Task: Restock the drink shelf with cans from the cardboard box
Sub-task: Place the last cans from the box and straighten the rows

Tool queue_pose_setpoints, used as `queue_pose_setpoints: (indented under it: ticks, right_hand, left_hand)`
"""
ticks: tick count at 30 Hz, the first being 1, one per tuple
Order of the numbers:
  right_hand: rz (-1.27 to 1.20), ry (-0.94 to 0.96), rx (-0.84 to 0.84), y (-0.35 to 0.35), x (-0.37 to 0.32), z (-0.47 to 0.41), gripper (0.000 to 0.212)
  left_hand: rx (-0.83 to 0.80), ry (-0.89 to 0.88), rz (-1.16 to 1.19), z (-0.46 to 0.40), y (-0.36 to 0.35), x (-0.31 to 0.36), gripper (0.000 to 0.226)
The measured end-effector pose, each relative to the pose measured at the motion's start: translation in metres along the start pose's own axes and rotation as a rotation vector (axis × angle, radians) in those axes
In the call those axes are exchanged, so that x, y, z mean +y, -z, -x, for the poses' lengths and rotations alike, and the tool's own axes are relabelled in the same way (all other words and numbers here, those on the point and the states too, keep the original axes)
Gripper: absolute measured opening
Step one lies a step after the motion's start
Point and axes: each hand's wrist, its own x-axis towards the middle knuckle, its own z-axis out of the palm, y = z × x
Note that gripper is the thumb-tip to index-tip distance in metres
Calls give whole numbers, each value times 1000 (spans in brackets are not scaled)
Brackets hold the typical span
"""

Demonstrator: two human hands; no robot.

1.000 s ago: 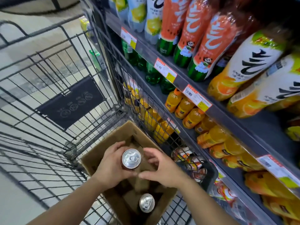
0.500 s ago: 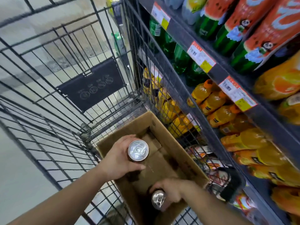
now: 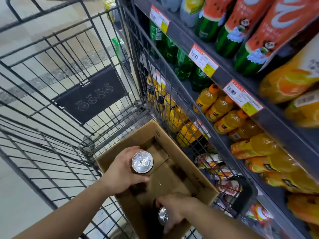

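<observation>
An open cardboard box (image 3: 183,152) sits in the near right corner of a wire shopping cart (image 3: 57,94). My left hand (image 3: 120,171) grips a dark can with a silver top (image 3: 142,162) upright over the box. Low inside the box, my right hand (image 3: 174,209) wraps its fingers round a second can (image 3: 163,216), which is tilted with its silver top facing left. The drink shelf (image 3: 229,78) runs along the right side, past the cart's wire wall.
The shelf holds green bottles (image 3: 183,64), small orange juice bottles (image 3: 221,107) and large watermelon-print bottles (image 3: 241,31), with price tags (image 3: 202,60) on its edges. A black sign panel (image 3: 91,94) hangs on the cart's far wall. Tiled floor lies to the left.
My right hand has gone from the can in my left hand down into the box and taken hold of the second can. The view has shifted left and lower.
</observation>
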Motion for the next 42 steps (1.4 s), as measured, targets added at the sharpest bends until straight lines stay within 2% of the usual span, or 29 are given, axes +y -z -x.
queue_pose_setpoints:
  ticks: [15, 24, 30, 37, 42]
  right_hand:
    - [-101, -65, 123, 1, 2, 8, 69]
    - [-226, -157, 320, 25, -15, 52, 69]
    - [-272, -186, 470, 52, -48, 116, 63]
    - [-426, -248, 746, 58, -91, 220, 57]
    - [-507, -341, 973, 26, -111, 309, 60]
  left_hand:
    - [-20, -12, 15, -1, 8, 4, 78]
    - [-72, -69, -41, -3, 33, 36, 83]
    - [-142, -174, -35, -7, 66, 87, 79]
    - [-183, -333, -61, -1, 75, 171, 90]
    - [-217, -472, 31, 29, 49, 247, 67]
